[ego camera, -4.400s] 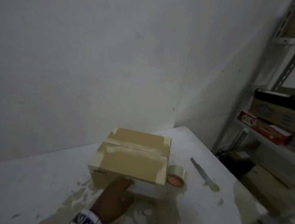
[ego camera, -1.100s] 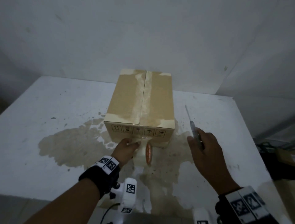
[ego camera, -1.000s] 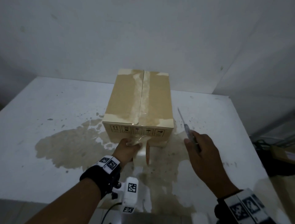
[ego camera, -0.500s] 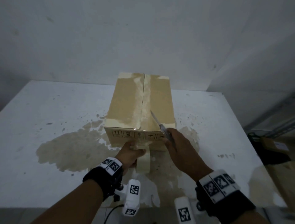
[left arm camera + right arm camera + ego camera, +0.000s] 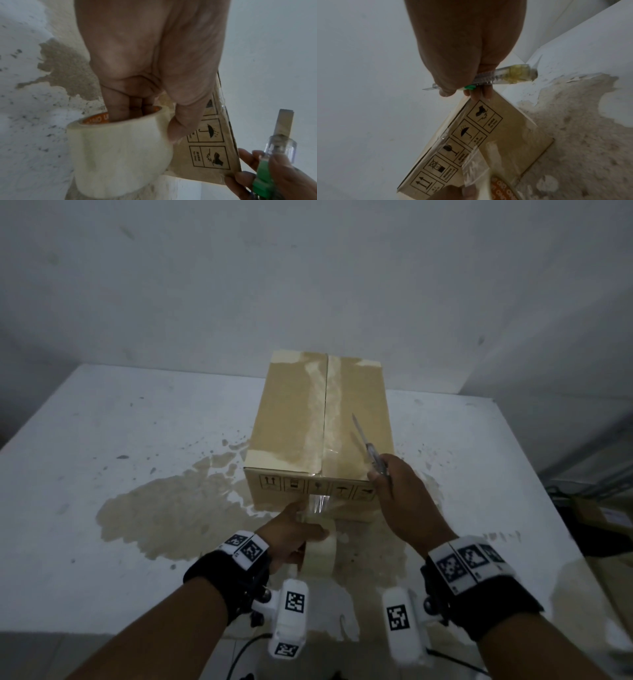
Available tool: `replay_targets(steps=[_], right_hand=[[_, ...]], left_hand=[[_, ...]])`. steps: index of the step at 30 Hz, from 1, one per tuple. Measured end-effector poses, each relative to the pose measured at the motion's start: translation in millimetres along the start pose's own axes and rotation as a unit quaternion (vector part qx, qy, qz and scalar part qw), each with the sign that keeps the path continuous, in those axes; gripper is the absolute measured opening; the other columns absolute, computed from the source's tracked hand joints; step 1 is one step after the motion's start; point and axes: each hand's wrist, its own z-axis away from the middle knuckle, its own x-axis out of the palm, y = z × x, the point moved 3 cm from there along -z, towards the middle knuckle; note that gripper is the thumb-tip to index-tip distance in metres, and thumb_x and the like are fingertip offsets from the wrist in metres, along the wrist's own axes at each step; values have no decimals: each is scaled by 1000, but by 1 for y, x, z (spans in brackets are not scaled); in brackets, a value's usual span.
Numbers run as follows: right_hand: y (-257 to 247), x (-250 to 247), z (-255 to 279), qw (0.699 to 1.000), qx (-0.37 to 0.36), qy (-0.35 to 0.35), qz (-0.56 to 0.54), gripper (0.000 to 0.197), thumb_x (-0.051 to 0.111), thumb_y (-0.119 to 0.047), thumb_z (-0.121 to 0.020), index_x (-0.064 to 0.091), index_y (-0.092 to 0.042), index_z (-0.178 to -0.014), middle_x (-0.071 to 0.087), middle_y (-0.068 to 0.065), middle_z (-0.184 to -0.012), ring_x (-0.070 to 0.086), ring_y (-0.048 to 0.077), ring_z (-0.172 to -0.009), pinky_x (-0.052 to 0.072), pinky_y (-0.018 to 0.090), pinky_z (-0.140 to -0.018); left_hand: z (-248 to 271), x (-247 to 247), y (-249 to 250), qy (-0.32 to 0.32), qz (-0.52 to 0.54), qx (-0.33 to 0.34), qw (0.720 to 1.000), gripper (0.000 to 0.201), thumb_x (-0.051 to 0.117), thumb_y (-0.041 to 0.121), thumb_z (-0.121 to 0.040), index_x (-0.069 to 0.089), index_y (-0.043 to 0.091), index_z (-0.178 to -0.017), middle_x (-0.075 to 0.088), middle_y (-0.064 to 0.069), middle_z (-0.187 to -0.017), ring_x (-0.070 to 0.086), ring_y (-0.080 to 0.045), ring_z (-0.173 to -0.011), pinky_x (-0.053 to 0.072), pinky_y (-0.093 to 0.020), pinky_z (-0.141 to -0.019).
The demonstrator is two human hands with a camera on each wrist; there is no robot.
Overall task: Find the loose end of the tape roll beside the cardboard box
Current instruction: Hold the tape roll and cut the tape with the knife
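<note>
From the head view: my left hand (image 5: 294, 537) has the tape (image 5: 320, 554) standing on edge just in front of the box (image 5: 320, 436), on the table (image 5: 102, 460). A clear strip (image 5: 317, 503) runs up from the roll onto the box's front face, so I reckon the loose end is basically found already. My right hand (image 5: 399, 498) is at the box's front right corner, curled round a knife (image 5: 368, 445) with the blade pointing away over the box top.

Left wrist view: my fingers (image 5: 120, 106) are tucked down into the tape's (image 5: 118, 151) orange core and my thumb presses the outside, so it's a solid hold. The knife (image 5: 278, 146) sits just right of the box (image 5: 211, 148) corner.

Right wrist view: thumb and fingers pinch the knife (image 5: 501, 77) right above the box (image 5: 496, 135) corner, and the strip (image 5: 474, 162) looks crinkly and see-through against the printed symbols.

My tip for doing this well: keep the strip taut with the roll hand so the edge stays visible, and keep the blade off the box and well away from my left thumb.
</note>
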Motion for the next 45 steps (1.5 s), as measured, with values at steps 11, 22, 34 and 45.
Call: replay_targets(steps=[11, 22, 34, 45], right_hand=[[-2, 0, 1, 1000, 2, -1, 7, 13, 43, -20, -96, 51, -12, -91, 48, -3, -75, 44, 2, -65, 35, 11, -55], [-25, -16, 46, 987, -31, -117, 106, 32, 36, -30, -98, 47, -31, -128, 58, -6, -83, 56, 8, -71, 43, 22, -61], [-38, -4, 68, 933, -47, -189, 301, 37, 33, -39, -97, 45, -30, -131, 60, 5, -100, 61, 23, -85, 39, 26, -62], [-45, 5, 51, 923, -32, -219, 316, 33, 37, -34, -96, 53, -25, -123, 63, 8, -107, 63, 26, -92, 45, 29, -68]], left_hand=[[10, 0, -17, -3, -89, -4, 996, 82, 68, 10, -82, 19, 27, -146, 59, -9, -69, 54, -19, -47, 43, -31, -46], [26, 1, -23, 26, -13, -20, 999, 57, 70, 11, -81, 40, 22, -129, 56, -20, -122, 61, -28, -85, 53, -33, -66], [25, 4, -32, 80, -7, -19, 997, 69, 80, 24, -69, 45, 19, -127, 62, -18, -116, 63, -35, -102, 53, -49, -89], [23, 2, -32, 64, 11, -29, 997, 58, 77, 18, -73, 46, 13, -122, 62, -23, -115, 62, -39, -105, 52, -53, -88]])
